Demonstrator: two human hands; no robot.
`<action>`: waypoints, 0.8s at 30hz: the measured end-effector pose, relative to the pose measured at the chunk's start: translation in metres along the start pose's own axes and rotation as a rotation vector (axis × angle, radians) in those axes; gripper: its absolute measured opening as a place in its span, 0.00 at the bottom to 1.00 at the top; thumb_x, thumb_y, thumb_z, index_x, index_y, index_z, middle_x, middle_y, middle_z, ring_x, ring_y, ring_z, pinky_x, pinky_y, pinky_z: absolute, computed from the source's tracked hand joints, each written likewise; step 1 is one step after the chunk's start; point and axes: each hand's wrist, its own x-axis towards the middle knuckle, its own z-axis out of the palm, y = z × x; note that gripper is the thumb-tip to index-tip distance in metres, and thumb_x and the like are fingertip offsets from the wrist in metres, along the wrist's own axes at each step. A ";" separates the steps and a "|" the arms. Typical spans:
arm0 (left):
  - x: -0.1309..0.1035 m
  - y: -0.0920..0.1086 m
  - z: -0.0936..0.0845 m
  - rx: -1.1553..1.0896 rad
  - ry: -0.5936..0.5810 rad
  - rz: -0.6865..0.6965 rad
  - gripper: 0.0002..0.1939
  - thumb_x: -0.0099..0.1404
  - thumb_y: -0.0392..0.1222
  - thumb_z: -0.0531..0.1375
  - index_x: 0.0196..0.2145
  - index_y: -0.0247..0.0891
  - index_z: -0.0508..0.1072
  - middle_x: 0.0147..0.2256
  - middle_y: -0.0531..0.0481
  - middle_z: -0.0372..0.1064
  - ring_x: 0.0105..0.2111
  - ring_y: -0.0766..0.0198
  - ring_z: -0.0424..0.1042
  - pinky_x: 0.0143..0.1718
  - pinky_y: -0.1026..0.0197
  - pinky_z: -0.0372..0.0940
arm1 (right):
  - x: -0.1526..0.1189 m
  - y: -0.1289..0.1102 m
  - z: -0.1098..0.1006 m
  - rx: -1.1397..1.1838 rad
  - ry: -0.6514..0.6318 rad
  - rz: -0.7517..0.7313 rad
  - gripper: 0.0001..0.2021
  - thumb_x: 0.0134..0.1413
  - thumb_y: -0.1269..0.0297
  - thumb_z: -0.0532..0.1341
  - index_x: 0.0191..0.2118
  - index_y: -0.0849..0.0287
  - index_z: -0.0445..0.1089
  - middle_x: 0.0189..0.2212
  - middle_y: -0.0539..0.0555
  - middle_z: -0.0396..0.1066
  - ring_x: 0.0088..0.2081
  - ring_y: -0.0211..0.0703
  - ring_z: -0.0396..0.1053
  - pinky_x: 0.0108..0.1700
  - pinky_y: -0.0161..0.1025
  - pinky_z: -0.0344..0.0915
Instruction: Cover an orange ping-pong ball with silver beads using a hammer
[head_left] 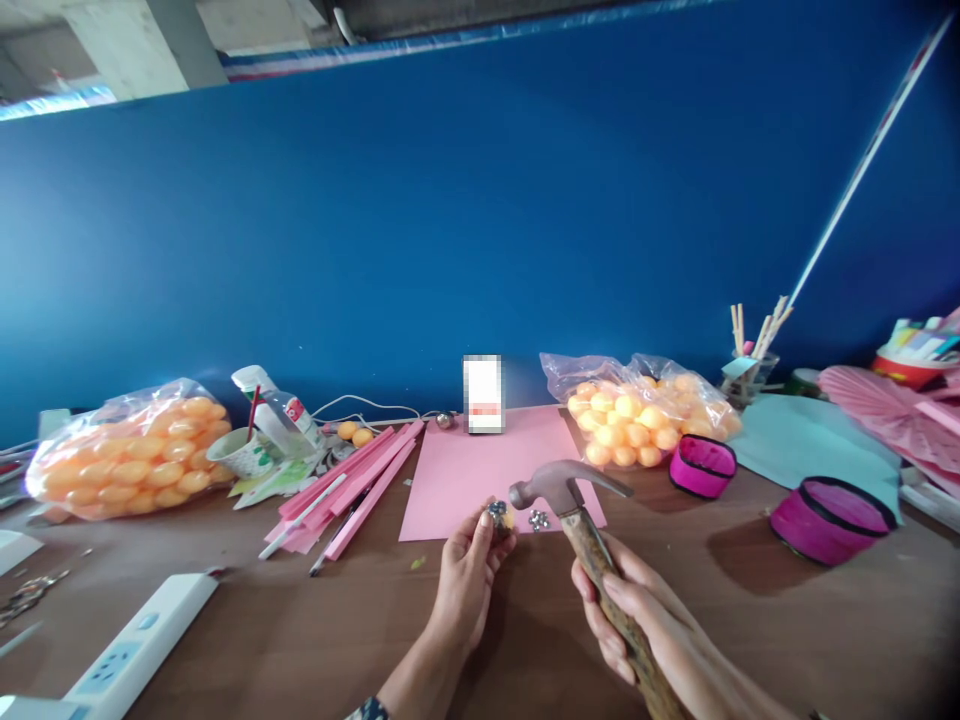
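The left hand (466,572) pinches a small, glinting lump (498,516) by the near edge of a smooth pink sheet (480,465), while the right hand (637,605) wraps round a wood-handled metal claw hammer (589,545).

Over there a claw hammer (591,545) slants, wooden handle toward the lower right, dark head beside a small silvery-and-yellowish bundle (498,515) at lower centre.

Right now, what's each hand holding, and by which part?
Right hand: hammer, gripped around its wooden handle. Left hand: small shiny object; too small to tell which part is held.
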 end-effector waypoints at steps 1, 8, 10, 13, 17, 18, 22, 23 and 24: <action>0.000 0.000 0.000 0.006 -0.010 0.002 0.18 0.56 0.41 0.61 0.44 0.34 0.71 0.36 0.45 0.72 0.35 0.64 0.72 0.42 0.59 0.66 | 0.000 0.000 0.000 -0.001 0.007 -0.004 0.13 0.56 0.55 0.53 0.46 0.50 0.60 0.34 0.49 0.60 0.22 0.29 0.55 0.22 0.29 0.54; 0.000 -0.005 -0.003 0.241 -0.011 0.056 0.26 0.53 0.40 0.63 0.51 0.35 0.66 0.34 0.47 0.71 0.33 0.65 0.70 0.38 0.63 0.65 | -0.001 0.000 0.003 -0.017 0.022 0.027 0.15 0.55 0.54 0.54 0.47 0.52 0.59 0.35 0.51 0.61 0.22 0.29 0.56 0.23 0.30 0.55; 0.001 -0.005 -0.004 0.329 -0.029 0.094 0.26 0.53 0.41 0.63 0.50 0.34 0.67 0.29 0.49 0.71 0.29 0.67 0.68 0.33 0.65 0.64 | 0.000 0.001 0.004 -0.061 0.014 0.024 0.16 0.56 0.53 0.53 0.48 0.52 0.59 0.34 0.51 0.62 0.22 0.29 0.56 0.22 0.30 0.55; 0.000 -0.004 -0.003 0.410 -0.046 0.127 0.24 0.53 0.42 0.63 0.48 0.33 0.69 0.25 0.51 0.69 0.26 0.69 0.65 0.29 0.67 0.61 | -0.001 0.001 0.005 -0.086 0.023 0.027 0.17 0.57 0.54 0.52 0.51 0.50 0.57 0.35 0.51 0.62 0.23 0.30 0.56 0.23 0.29 0.55; -0.001 -0.004 -0.002 0.422 -0.016 0.115 0.25 0.52 0.43 0.63 0.48 0.34 0.69 0.25 0.51 0.69 0.26 0.68 0.66 0.29 0.67 0.62 | -0.004 -0.006 0.004 -0.015 0.065 0.044 0.18 0.55 0.55 0.54 0.51 0.50 0.57 0.37 0.51 0.63 0.23 0.30 0.57 0.24 0.30 0.55; 0.000 -0.005 -0.003 0.417 -0.005 0.106 0.25 0.52 0.43 0.63 0.48 0.35 0.68 0.26 0.51 0.70 0.27 0.68 0.66 0.30 0.66 0.62 | -0.004 -0.008 0.004 -0.012 0.062 0.042 0.18 0.55 0.55 0.55 0.50 0.50 0.57 0.37 0.51 0.63 0.24 0.30 0.57 0.24 0.30 0.55; 0.002 -0.009 -0.004 0.423 0.007 0.100 0.27 0.49 0.41 0.65 0.48 0.35 0.69 0.31 0.49 0.72 0.31 0.66 0.68 0.37 0.64 0.63 | -0.004 -0.009 0.004 -0.087 0.015 0.023 0.16 0.56 0.54 0.53 0.50 0.51 0.58 0.33 0.50 0.61 0.23 0.31 0.56 0.23 0.30 0.55; 0.002 -0.010 -0.005 0.428 0.005 0.099 0.27 0.49 0.41 0.65 0.48 0.35 0.69 0.32 0.48 0.72 0.32 0.66 0.68 0.38 0.63 0.62 | -0.004 -0.009 0.004 -0.111 0.010 0.023 0.16 0.57 0.54 0.52 0.49 0.52 0.58 0.32 0.50 0.61 0.23 0.31 0.55 0.23 0.30 0.55; 0.002 -0.010 -0.005 0.430 0.005 0.101 0.26 0.49 0.41 0.65 0.48 0.35 0.69 0.33 0.48 0.72 0.32 0.66 0.68 0.38 0.63 0.62 | -0.005 -0.009 0.004 -0.128 0.006 0.027 0.16 0.57 0.54 0.52 0.49 0.52 0.58 0.32 0.50 0.61 0.23 0.31 0.55 0.23 0.30 0.55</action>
